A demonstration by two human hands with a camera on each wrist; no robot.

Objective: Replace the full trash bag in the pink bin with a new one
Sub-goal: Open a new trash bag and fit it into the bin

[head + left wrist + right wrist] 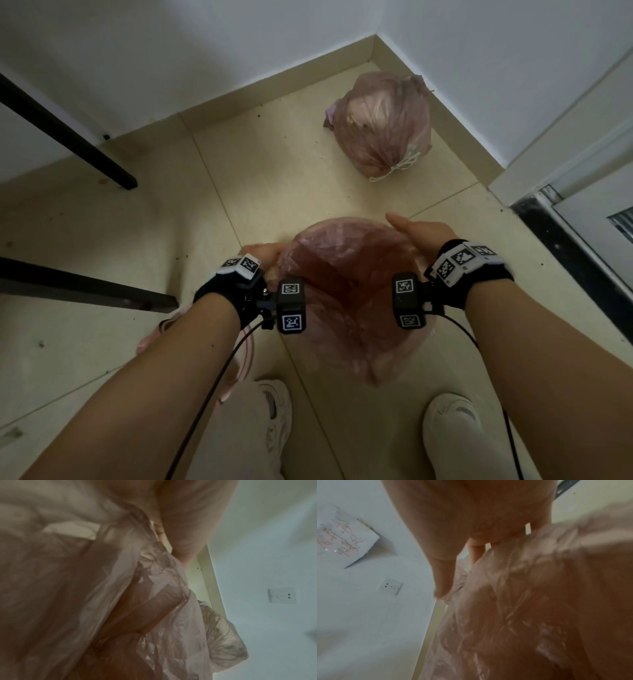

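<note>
The pink bin point(346, 222) stands on the floor between my feet, lined with a new translucent pink bag point(346, 284) whose mouth is spread over the rim. At the left rim my left hand point(265, 256) grips bunched bag plastic point(150, 566), the thumb point(185, 524) on top of it. My right hand point(419, 230) rests on the right rim. Its thumb point(443, 574) is straight and free, and its fingers point(476, 550) reach down outside the plastic point(530, 588). The full bag point(380, 126), tied with a white drawstring, lies in the far corner.
Two black table legs point(68, 133) point(85, 291) stand at the left. A door frame with a dark threshold point(565, 246) runs along the right. My white shoes point(274, 404) point(448, 421) flank the bin. A wall socket point(390, 586) and a paper note point(342, 534) are on the wall.
</note>
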